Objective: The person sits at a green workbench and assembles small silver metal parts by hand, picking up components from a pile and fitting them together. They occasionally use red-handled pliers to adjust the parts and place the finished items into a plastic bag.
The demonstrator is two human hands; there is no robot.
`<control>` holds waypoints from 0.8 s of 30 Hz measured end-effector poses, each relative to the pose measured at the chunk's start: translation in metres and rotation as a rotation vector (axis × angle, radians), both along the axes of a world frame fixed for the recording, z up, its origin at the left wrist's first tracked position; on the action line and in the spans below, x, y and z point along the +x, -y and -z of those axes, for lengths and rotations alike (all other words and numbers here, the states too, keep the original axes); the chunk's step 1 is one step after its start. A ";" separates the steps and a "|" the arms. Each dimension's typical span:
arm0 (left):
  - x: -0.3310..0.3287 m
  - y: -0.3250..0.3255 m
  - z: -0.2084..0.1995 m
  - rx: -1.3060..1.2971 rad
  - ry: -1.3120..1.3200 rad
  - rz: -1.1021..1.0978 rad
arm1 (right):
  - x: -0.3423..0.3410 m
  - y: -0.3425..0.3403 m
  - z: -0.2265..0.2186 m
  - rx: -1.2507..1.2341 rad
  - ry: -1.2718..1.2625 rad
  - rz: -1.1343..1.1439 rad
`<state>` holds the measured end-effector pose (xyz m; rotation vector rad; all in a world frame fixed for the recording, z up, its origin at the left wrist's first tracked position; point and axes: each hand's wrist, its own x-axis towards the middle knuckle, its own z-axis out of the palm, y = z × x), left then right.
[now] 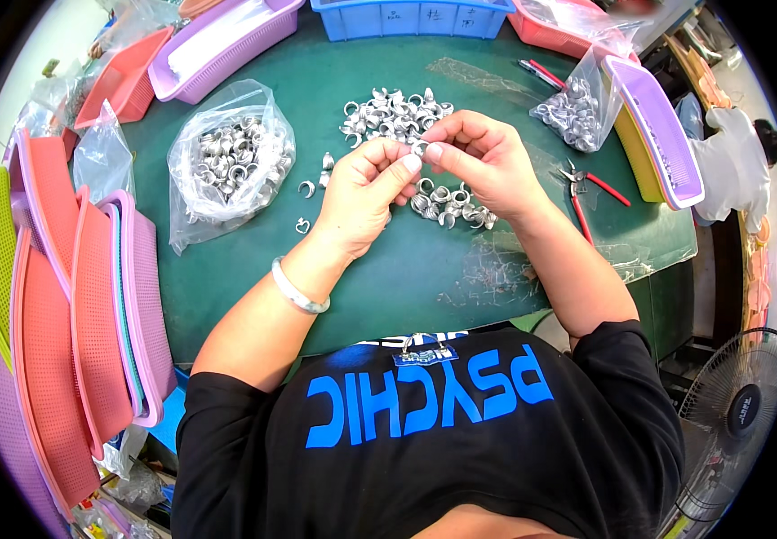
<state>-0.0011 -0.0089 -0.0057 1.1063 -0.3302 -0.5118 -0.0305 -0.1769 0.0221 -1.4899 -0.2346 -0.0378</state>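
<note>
Over the green table, my left hand [363, 193] and my right hand [485, 163] meet fingertip to fingertip. Between both thumbs and forefingers a small silver metal ring [418, 147] is pinched, partly covered by the fingers. Just beyond the hands lies a loose pile of silver open-backed rings [392, 115]. Nearer me, below my right hand, is a second cluster of rings [449, 207]. To the left of my left hand are a single ring [306, 189], a few small ring pieces [326, 169] and a heart-shaped piece [302, 226].
An open plastic bag of rings [234, 162] stands left, another bag [572, 115] right. Red-handled pliers [579, 190] and a pen [541, 74] lie at right. Plastic baskets [56, 332] are stacked left; a blue bin [413, 22] borders the far edge. A fan [737, 409] stands lower right.
</note>
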 end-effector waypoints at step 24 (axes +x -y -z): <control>0.003 0.002 0.003 0.157 0.146 -0.049 | 0.025 0.158 -0.067 -0.713 0.591 1.090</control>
